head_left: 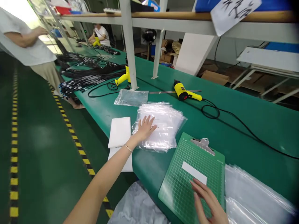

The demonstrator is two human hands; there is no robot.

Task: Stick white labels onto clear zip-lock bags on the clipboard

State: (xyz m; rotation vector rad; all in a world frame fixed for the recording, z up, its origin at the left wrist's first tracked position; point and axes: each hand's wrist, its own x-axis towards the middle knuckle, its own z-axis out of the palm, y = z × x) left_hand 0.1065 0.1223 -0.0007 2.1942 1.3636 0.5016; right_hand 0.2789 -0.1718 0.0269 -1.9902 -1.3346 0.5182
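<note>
My left hand (144, 129) lies flat on a stack of clear plastic bags (163, 127), fingers spread and holding nothing. My right hand (206, 200) rests at the lower edge of a green gridded clipboard (177, 177), its fingertips just below a white paper strip (194, 172). The clipboard's metal clip (203, 145) is at its top. A folded white sheet (119, 133) lies left of the bag stack, partly under my left wrist. More clear bags (254, 196) lie to the right of the clipboard.
The green workbench (245, 130) holds a single flat bag (131, 97), yellow heat guns (184, 91) with black cords, a metal ruler (163, 92), and bundled black cables (91, 76). A person (28, 40) stands at the left, and another (100, 35) works farther along.
</note>
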